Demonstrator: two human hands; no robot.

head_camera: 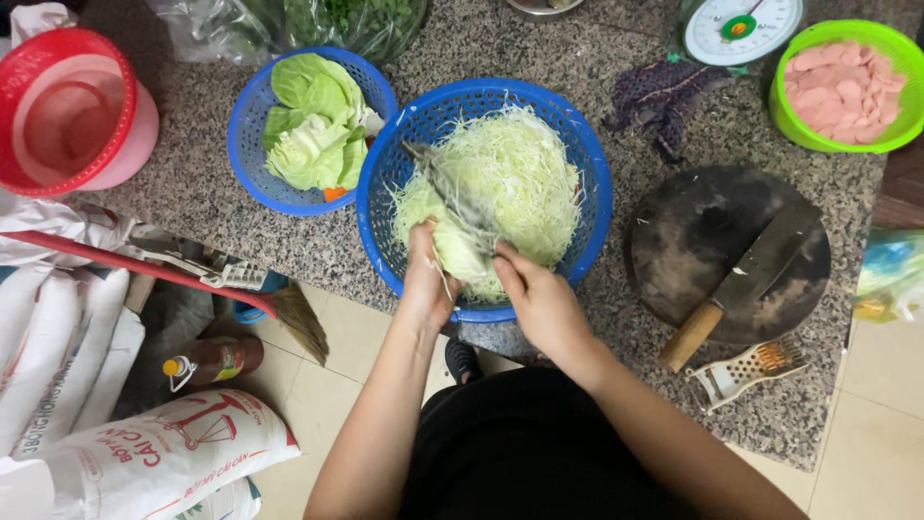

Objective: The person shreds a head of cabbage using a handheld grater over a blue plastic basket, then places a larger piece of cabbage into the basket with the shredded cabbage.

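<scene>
Kitchen, likely — cleaver (pixel 746 284), chopping board (pixel 693 231).

The speckled granite counter (pixel 241 217) bears two blue baskets (pixel 581 241), a round chopping board (pixel 674 250), perhaps a grater (pixel 746 371).

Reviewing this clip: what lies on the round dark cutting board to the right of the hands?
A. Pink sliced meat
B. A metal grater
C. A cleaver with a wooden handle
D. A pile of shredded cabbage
C. A cleaver with a wooden handle rests diagonally across the round cutting board; the shredded cabbage sits in the blue basket, the pink slices in a green bowl.
</scene>
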